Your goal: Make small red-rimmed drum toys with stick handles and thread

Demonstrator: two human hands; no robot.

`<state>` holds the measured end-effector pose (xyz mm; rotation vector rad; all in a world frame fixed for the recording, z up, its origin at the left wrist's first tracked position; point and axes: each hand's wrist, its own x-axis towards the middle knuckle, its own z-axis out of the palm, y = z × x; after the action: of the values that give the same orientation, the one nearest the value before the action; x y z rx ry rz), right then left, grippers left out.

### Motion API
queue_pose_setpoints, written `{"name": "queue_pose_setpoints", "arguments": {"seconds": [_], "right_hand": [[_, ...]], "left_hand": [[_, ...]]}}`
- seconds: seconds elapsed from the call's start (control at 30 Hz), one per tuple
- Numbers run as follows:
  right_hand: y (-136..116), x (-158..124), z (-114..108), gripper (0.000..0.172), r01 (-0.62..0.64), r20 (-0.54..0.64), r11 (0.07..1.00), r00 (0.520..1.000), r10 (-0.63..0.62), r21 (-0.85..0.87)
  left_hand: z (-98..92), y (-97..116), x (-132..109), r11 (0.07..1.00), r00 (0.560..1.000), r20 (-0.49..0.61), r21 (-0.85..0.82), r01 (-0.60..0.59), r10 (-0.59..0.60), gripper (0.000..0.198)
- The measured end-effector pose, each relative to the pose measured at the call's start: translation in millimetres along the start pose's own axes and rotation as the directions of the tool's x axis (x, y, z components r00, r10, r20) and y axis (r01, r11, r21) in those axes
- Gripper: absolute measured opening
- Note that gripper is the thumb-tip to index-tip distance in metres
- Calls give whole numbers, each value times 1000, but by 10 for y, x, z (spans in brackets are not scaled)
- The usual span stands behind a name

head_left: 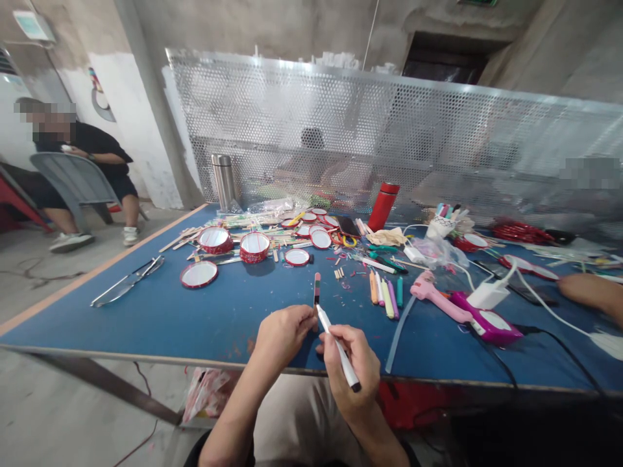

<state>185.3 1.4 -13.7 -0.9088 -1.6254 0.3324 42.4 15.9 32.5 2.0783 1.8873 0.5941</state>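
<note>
My left hand (287, 333) pinches the lower part of a narrow craft stick (317, 288), which stands out above the fingers and shows pink and dark bands. In my right hand (353, 363) is a white marker pen (344, 357) with a black end, held like a writing tool. The marker's tip meets or nearly meets the stick just above my left fingers; the exact contact is too small to tell. Several coloured markers (384, 295) lie to the right of the stick. A pink glue gun (440, 298) rests farther right, with a clear glue stick (402, 334) beside it.
Red-rimmed round pieces (254, 246), loose sticks and scraps crowd the table's back. A steel flask (223, 181) and red bottle (384, 206) stand there. Glasses (127, 282) lie left. A purple power strip (487, 324) with cables and another person's arm (591, 295) are at right.
</note>
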Motion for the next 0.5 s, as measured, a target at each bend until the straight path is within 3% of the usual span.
{"name": "queue_pose_setpoints", "arguments": {"seconds": [0.5], "right_hand": [[14,-5,-11,10,-25,21,999,999,24,21]], "left_hand": [[-11,7,0,1000,1000,8,4,17,-17,21]]}}
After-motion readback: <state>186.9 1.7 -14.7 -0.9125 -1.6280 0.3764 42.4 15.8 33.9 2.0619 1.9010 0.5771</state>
